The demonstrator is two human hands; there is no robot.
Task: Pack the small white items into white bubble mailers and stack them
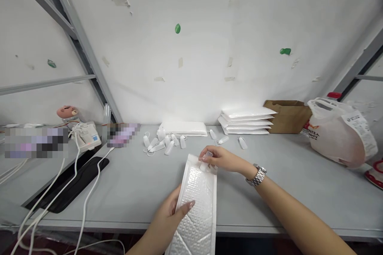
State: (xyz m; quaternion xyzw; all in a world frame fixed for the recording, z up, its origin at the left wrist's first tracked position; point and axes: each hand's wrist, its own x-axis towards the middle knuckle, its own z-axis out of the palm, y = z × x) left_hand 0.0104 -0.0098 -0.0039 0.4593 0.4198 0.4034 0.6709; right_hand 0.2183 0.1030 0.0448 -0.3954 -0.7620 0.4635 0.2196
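Note:
A white bubble mailer [199, 207] slants over the table's front edge, its top end pointing away from me. My left hand [176, 211] grips its left side, thumb on top and the other fingers behind it. At the mailer's top end, my right hand [214, 157] pinches a small translucent tag-like piece [208, 154]. A silver watch sits on the right wrist. Beyond the hands, several similar translucent pieces with loops [169, 147] lie on the grey table [131, 195]. A few more lie farther right [242, 142].
Flat white mailers [188, 128] lie by the wall, with a taller stack [248, 120] to their right. Behind it stands a brown paper box [287, 115]. A plastic bag [338, 135] is at right. Cables [86, 199], a power strip [86, 135] and a black mat [77, 185] occupy the left.

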